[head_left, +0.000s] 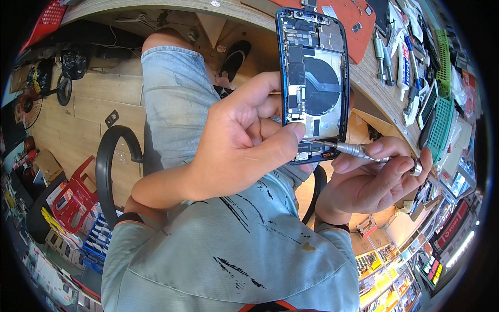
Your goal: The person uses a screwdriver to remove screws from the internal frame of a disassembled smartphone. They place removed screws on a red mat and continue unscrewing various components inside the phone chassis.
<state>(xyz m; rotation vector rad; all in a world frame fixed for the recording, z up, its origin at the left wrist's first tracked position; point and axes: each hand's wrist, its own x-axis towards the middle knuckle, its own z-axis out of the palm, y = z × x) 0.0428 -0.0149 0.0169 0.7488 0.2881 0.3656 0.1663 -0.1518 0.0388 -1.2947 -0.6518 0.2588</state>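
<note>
An opened phone (319, 78) with a dark blue rim and exposed circuit boards and a round black pad is held upright in view, its top at the back. My left hand (244, 145) grips it from the left, thumb on the lower left corner and fingers curled behind. My right hand (377, 184) is closed round a slim silver screwdriver (353, 151), whose tip reaches the lower part of the phone near my left thumb. The exact point of contact is too small to tell.
A wooden bench (228, 10) bears an orange mat (358, 44), tools, tubes and green plastic trays (439, 130). Below and around are a black chair arm (114, 145), a red plastic chair (75, 200), a fan (27, 105) and shelves of small goods (384, 278).
</note>
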